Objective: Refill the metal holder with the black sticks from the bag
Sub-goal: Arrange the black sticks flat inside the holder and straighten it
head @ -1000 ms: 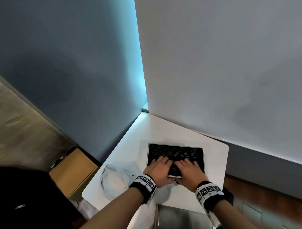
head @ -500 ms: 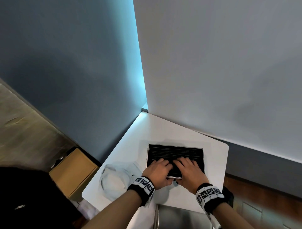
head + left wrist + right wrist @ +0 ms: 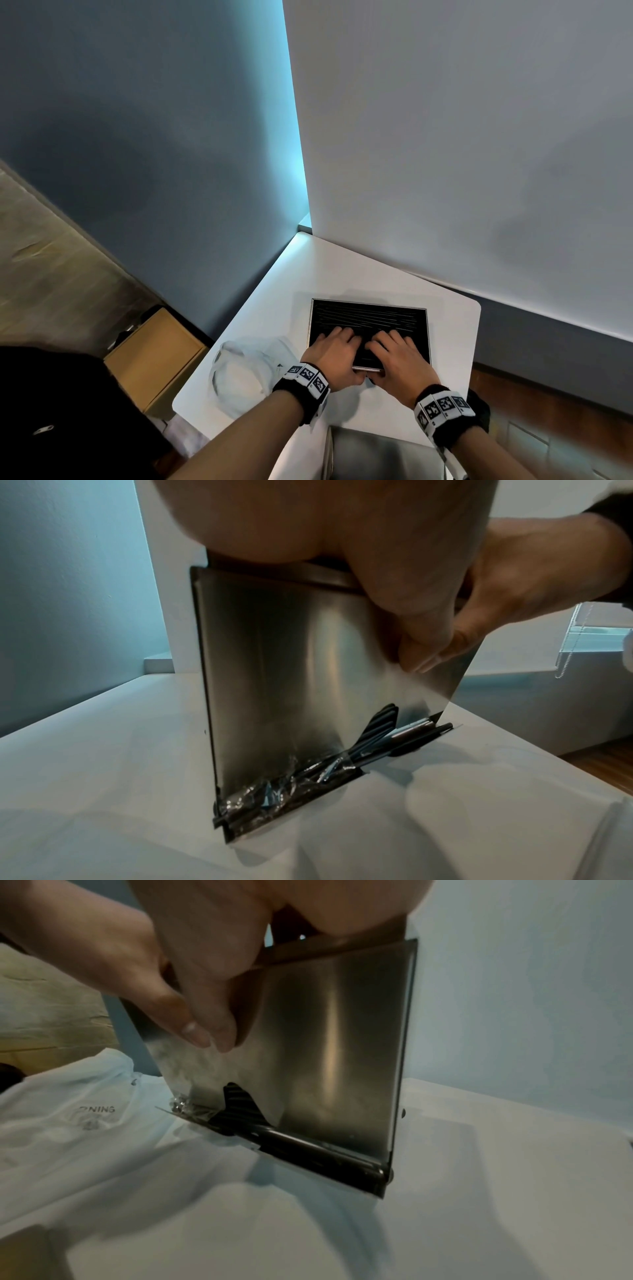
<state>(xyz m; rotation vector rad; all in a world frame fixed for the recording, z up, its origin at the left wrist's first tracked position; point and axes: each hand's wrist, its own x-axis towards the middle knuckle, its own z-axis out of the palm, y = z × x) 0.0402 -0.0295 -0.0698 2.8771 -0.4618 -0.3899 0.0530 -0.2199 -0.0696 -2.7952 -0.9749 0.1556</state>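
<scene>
The metal holder (image 3: 369, 303) stands on the white table (image 3: 342, 267), open at the top and filled with black sticks (image 3: 370, 317) lying side by side. My left hand (image 3: 334, 353) and right hand (image 3: 397, 356) lie next to each other on the sticks at the near side, fingers stretched flat. Both thumbs hang over the near wall and touch the steel front (image 3: 274, 669). At the bottom slot, black sticks (image 3: 377, 739) and crinkled clear wrap show. The right wrist view shows the same front (image 3: 325, 1042) and its cutout. The pale plastic bag (image 3: 239, 370) lies crumpled left of the holder.
The table sits in a corner between a blue-grey wall and a white wall. A cardboard box (image 3: 154, 356) stands on the floor to the left. A grey metal surface (image 3: 376, 455) lies at the near edge. The bag (image 3: 68, 1110) lies close to the holder's left foot.
Both hands have slid a little toward the near edge over the sticks. The holder and the bag have not moved.
</scene>
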